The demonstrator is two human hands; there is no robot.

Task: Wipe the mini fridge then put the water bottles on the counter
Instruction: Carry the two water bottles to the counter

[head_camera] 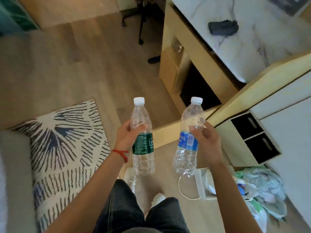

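Note:
My left hand (125, 135) grips a clear water bottle with a green label (142, 148) around its middle, white cap pointing away from me. My right hand (206, 140) holds a second clear bottle with a blue label (186, 142), tilted slightly left. Both bottles hang in the air above the wooden floor, side by side and apart. The marble counter (252, 39) lies at the upper right with a dark grey cloth (223, 27) on it. The mini fridge's open white door (272, 115) stands to the right of the blue-label bottle. A dark fridge opening (198, 91) shows in the cabinet beyond.
A patterned black-and-white rug (64, 140) covers the floor at left. A bin with a plastic liner (259, 187) and a white bag (204, 184) sit on the floor at lower right. An office chair base (141, 22) stands at the top. My legs and white shoes are below.

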